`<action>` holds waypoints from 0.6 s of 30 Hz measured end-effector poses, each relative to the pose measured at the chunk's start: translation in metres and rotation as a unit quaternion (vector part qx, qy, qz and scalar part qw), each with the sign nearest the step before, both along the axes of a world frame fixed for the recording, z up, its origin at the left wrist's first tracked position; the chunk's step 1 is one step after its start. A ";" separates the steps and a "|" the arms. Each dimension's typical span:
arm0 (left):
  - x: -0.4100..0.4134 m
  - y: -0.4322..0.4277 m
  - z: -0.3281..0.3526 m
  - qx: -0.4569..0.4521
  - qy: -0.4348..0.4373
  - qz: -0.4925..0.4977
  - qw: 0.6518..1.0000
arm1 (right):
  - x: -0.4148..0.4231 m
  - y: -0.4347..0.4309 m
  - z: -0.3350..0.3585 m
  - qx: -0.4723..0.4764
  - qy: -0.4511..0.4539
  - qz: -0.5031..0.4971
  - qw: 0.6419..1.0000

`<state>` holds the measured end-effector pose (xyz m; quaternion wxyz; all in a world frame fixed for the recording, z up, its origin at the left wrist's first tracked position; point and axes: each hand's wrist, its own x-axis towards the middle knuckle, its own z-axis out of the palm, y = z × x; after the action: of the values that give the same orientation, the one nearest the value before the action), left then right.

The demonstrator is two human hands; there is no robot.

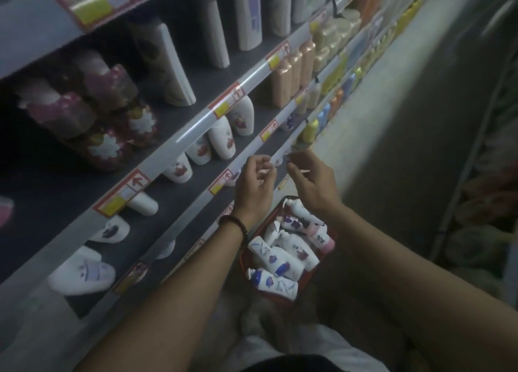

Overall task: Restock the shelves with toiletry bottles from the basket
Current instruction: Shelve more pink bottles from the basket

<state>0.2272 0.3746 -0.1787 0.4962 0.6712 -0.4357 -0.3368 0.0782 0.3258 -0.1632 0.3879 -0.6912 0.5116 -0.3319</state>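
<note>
Bottles (280,256) fill the red basket (242,259), which sits low beside the bottom edges of the shelves (196,119). They lie on their sides in a loose heap. Most long axes run roughly from the near-left corner of the basket to the far-right one, but the caps point both ways, so there is no common heading.

Both hands hover over the far edge of the basket, close to a shelf's front edge. The left hand (253,184) and right hand (311,181) have a slack grip, with fingers loosely curled around nothing that can be made out. The blur could hide something small.

The step in hand looks like reaching down for the next bottle. It seems best to take one from the top of the heap rather than dig, and to grip it round the middle so it can be swung upright on the way up.

The white row (221,139) already on the shelf stands upright with its printed faces toward the aisle. A new bottle should match that, set into a gap just behind the front edge without knocking its neighbours.
</note>
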 end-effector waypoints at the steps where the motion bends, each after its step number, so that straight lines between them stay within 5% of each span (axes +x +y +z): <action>1: -0.005 -0.004 -0.004 0.006 0.001 -0.005 1.000 | -0.007 -0.003 -0.004 0.003 0.001 -0.005 1.000; 18: -0.095 -0.080 -0.115 0.105 -0.010 -0.058 0.993 | -0.114 -0.059 -0.136 0.119 -0.031 -0.113 0.986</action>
<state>0.1317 0.2951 -0.2935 0.3982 0.6964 -0.4412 -0.4023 -0.0358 0.2671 -0.2988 0.4431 -0.5670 0.6100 -0.3317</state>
